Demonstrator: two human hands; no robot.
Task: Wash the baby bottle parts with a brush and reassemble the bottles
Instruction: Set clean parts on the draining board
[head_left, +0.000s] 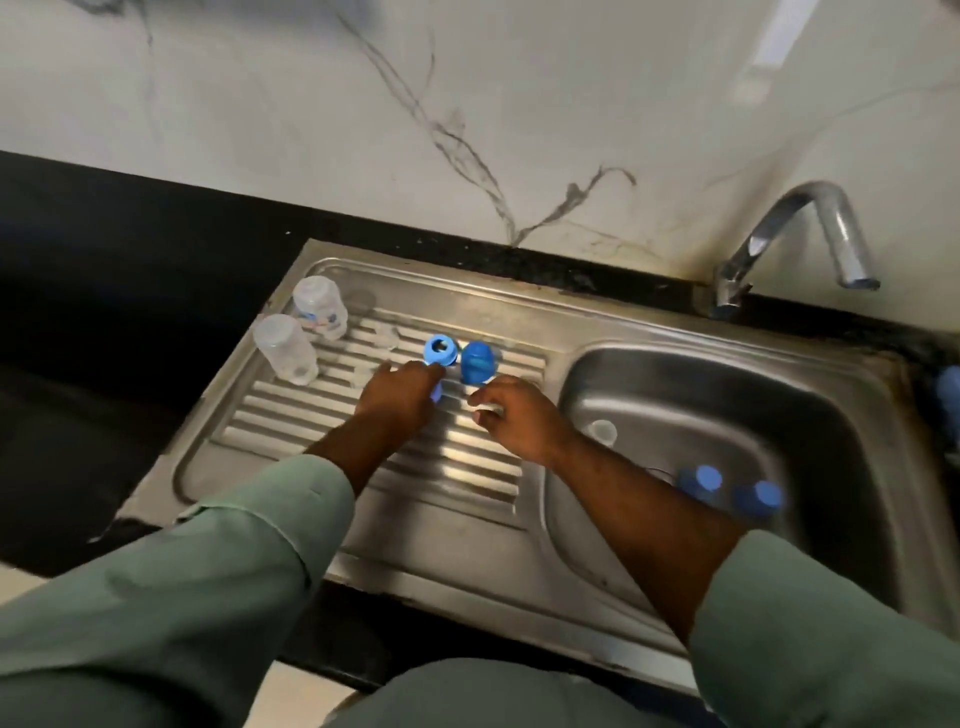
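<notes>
Blue screw ring (440, 351) and blue cap (478, 362) stand just beyond my left hand (400, 395), whose grip curls round a blue part (437, 392), while my right hand (514, 415) pinches a clear piece (491, 410) that could slip onto the ribbed drainboard (467, 467).

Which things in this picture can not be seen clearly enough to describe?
- Head view: what the left hand holds; only a blue edge shows under its fingers.
- The small pale piece in the right hand: blurred, mostly covered.
- Blue object at the right edge: cut off.
</notes>
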